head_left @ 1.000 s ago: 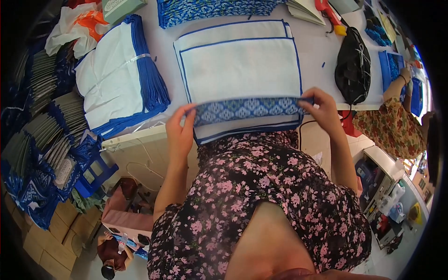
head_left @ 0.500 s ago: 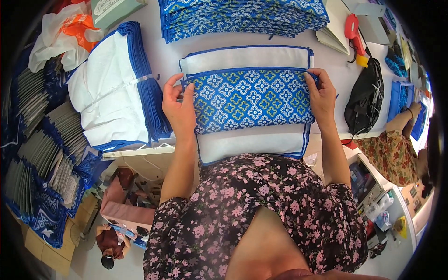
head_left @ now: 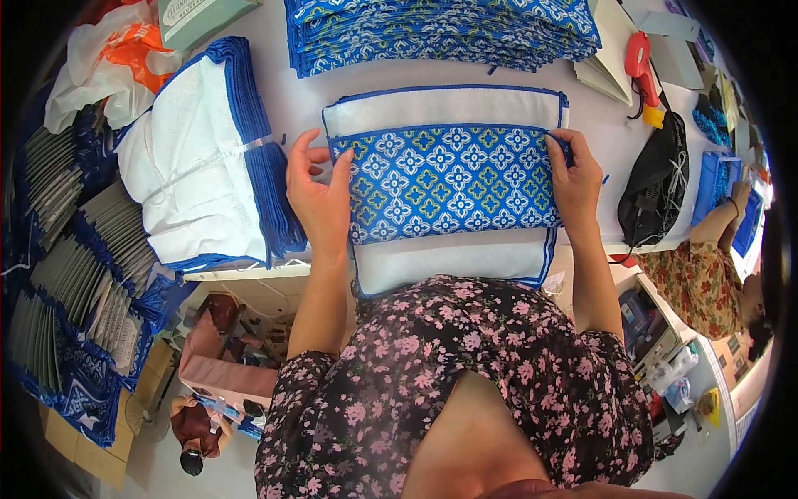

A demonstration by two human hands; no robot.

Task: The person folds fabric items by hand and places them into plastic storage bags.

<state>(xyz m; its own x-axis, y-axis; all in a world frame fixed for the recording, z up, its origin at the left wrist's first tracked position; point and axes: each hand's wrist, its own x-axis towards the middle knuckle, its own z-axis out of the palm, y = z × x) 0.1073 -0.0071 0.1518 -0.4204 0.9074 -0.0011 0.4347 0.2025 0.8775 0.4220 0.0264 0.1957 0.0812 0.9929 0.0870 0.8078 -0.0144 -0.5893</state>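
Note:
A folded cloth (head_left: pixel 449 179) lies before me, with a blue flower-patterned band across its middle. White lining with blue edging shows above and below the band, and the near end rests against my clothing. At the band's upper left corner, my left hand (head_left: pixel 322 195) has its thumb on top and its other fingers curled at the edge. My right hand (head_left: pixel 576 183) pinches the upper right corner between thumb and fingers, the fingertips partly hidden beneath the fabric.
A bound stack of white, blue-edged cloths (head_left: pixel 195 158) lies on the left. Beyond the folded cloth is a patterned pile (head_left: pixel 440 37). Packed blue cloths with grey cards (head_left: pixel 100 241) crowd the far left. A red tape dispenser (head_left: pixel 638 66) and black bag (head_left: pixel 652 183) sit right. Other people are nearby.
The band's near edge sits slightly farther from me, and more white lining shows below it. Both hands stay at the upper corners. The whole view has shifted slightly.

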